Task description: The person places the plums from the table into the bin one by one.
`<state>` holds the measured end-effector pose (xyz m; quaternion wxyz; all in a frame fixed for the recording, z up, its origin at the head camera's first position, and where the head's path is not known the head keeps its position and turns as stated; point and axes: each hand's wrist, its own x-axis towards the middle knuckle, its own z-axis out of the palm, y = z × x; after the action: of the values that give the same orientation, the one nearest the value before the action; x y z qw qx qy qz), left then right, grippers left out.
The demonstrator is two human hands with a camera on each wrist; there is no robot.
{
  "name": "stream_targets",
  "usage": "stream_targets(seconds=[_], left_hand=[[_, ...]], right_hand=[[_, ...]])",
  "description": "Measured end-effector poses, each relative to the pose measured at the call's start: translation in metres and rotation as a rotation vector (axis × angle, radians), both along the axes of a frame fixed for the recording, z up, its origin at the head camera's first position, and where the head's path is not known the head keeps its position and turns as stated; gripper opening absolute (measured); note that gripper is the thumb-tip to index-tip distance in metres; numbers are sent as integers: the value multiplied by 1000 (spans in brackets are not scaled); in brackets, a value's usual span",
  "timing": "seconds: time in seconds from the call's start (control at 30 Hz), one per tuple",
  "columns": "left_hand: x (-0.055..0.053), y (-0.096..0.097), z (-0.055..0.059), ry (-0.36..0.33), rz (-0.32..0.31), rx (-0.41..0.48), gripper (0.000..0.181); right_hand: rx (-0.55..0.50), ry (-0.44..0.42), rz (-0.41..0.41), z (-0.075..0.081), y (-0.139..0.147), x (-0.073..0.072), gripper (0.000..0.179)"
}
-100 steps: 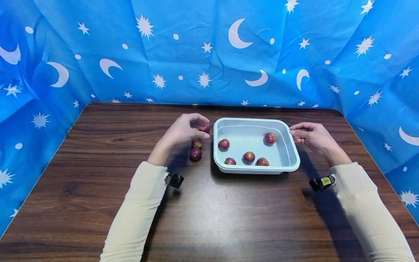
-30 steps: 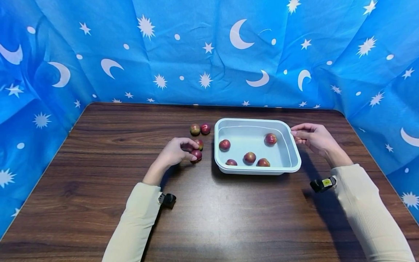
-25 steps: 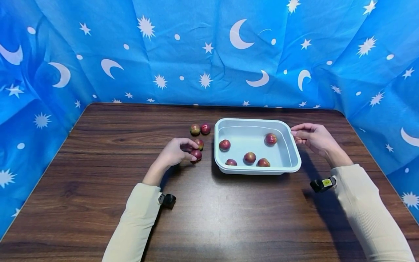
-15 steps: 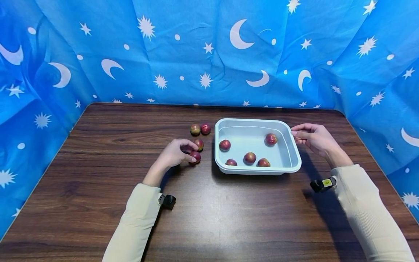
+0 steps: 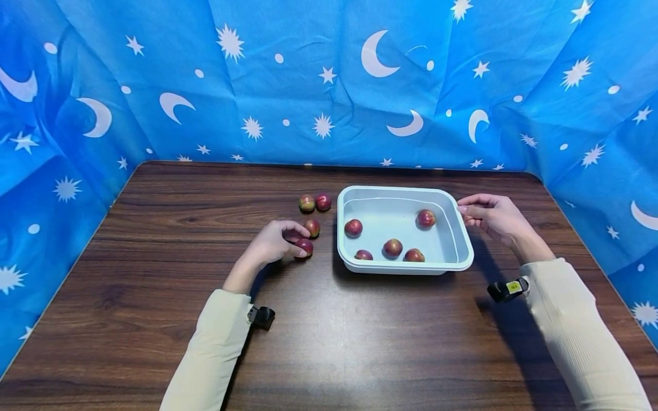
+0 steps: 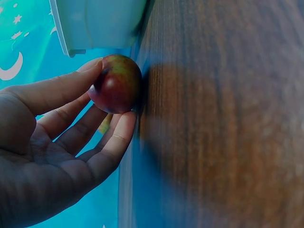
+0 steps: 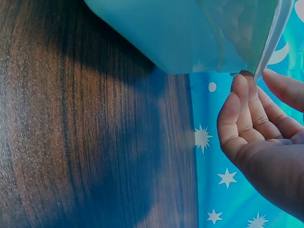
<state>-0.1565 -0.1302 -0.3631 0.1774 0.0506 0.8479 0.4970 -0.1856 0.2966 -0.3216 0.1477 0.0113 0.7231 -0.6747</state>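
Observation:
My left hand (image 5: 271, 242) pinches a dark red plum (image 6: 117, 84) between thumb and fingertips, close over the table. Just behind it lies a red-green plum (image 5: 312, 228), partly covered by my fingers. Farther back, a greenish plum (image 5: 307, 203) and a red plum (image 5: 323, 202) sit side by side. To the right stands a white plastic basin (image 5: 406, 265) with several plums inside, one of them a plum (image 5: 393, 248) near its front wall. At the basin's right end, my right hand (image 5: 494, 217) grips the rim (image 7: 270, 42) between thumb and fingers.
The dark wood-grain table (image 5: 329, 348) reaches back to a blue cloth (image 5: 288, 85) printed with moons and stars. Each wrist carries a small black camera, such as the left wrist camera (image 5: 263, 317).
My left hand has come from the far plums toward me, and the dark red plum it pinches has shifted slightly left and nearer. My right hand stays on the basin's rim.

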Motion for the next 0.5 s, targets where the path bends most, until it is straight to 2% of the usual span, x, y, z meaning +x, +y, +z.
stream_targets(seconds=[0.27, 0.5], left_hand=[[2, -1, 3, -11, 5, 4, 31], [3, -3, 3, -1, -3, -1, 30]], right_hand=[[-21, 7, 12, -1, 1, 0, 12], [34, -2, 4, 2, 0, 1, 13]])
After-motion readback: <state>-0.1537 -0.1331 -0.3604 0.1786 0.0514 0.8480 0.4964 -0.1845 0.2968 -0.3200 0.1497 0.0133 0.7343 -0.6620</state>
